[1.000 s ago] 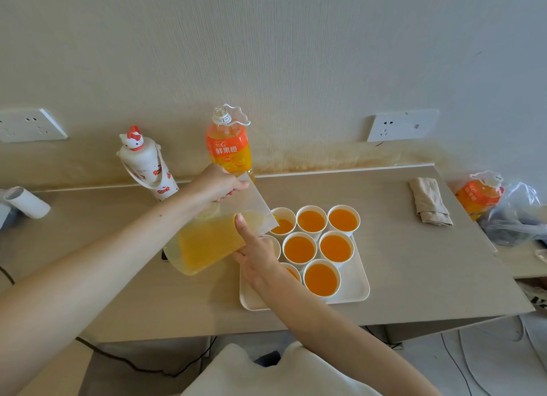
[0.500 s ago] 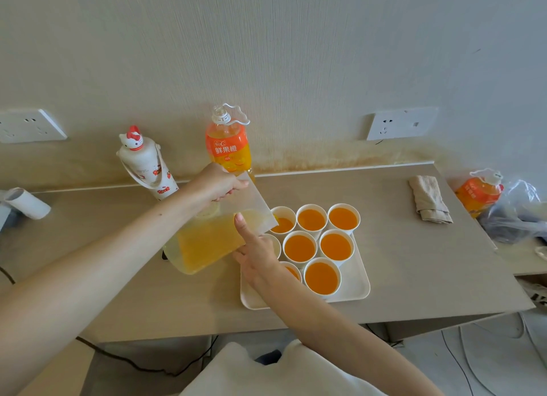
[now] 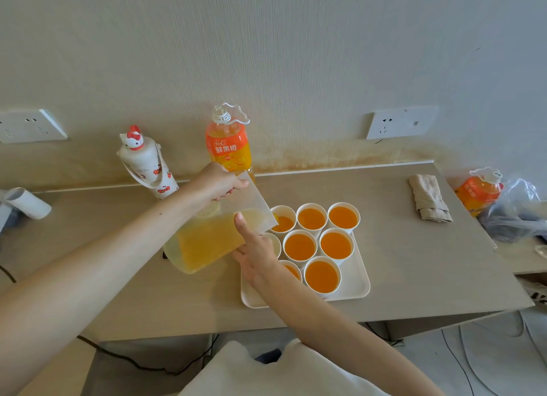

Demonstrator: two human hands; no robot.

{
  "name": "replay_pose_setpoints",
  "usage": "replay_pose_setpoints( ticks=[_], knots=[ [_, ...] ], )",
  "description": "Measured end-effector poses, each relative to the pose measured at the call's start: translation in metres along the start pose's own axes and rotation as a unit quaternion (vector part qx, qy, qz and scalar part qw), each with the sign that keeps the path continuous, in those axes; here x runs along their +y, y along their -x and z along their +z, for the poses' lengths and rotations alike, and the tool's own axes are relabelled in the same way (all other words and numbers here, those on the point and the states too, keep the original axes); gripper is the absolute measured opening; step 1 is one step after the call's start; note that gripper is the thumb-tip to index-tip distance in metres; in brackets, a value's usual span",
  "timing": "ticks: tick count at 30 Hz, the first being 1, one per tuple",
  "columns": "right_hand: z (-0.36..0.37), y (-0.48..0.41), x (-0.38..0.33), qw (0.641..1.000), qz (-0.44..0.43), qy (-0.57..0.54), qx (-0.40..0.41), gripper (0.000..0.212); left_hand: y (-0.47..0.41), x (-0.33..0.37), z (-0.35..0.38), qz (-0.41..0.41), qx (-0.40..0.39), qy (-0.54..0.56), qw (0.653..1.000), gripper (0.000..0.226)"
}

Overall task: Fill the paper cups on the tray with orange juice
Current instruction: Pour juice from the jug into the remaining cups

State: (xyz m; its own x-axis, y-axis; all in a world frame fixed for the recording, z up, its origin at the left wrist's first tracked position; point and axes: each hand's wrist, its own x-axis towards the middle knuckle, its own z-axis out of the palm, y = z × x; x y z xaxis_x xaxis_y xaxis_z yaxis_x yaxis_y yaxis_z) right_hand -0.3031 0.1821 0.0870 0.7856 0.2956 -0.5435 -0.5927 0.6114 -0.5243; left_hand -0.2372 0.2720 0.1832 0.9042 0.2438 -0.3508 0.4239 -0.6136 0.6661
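Observation:
A white tray on the table holds several white paper cups. Most are full of orange juice; the back-left cup is partly filled. My left hand grips the top of a clear plastic pitcher of juice, tilted so its spout hangs over that back-left cup. My right hand supports the pitcher's underside, thumb up against its side. It hides part of two cups on the tray's left side.
An orange juice bottle and a white cartoon flask stand at the back by the wall. A folded cloth lies at the right, beside another juice bottle and a plastic bag. A white roll lies far left.
The pitcher stays tilted over the back-left cup, whose juice level looks a little higher. Both hands have hardly moved.

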Motion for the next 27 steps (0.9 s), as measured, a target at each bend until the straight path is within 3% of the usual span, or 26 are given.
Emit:
replay_pose_setpoints(
  ticks=[14,22,27],
  knots=[
    [0.0002,0.0019,-0.0024,1.0,0.002,0.013,-0.008,0.043,0.0025,0.0017,-0.0009,0.011,0.002,-0.007,1.0,0.036],
    [-0.0008,0.0024,-0.0023,0.999,0.001,0.025,-0.022,0.025,0.0034,0.001,-0.0022,0.012,0.002,-0.008,1.0,0.036],
    [-0.0007,0.0029,-0.0014,1.0,0.002,0.016,-0.022,0.032,0.0039,0.0008,-0.0015,0.01,0.002,-0.01,1.0,0.036]
  ],
)
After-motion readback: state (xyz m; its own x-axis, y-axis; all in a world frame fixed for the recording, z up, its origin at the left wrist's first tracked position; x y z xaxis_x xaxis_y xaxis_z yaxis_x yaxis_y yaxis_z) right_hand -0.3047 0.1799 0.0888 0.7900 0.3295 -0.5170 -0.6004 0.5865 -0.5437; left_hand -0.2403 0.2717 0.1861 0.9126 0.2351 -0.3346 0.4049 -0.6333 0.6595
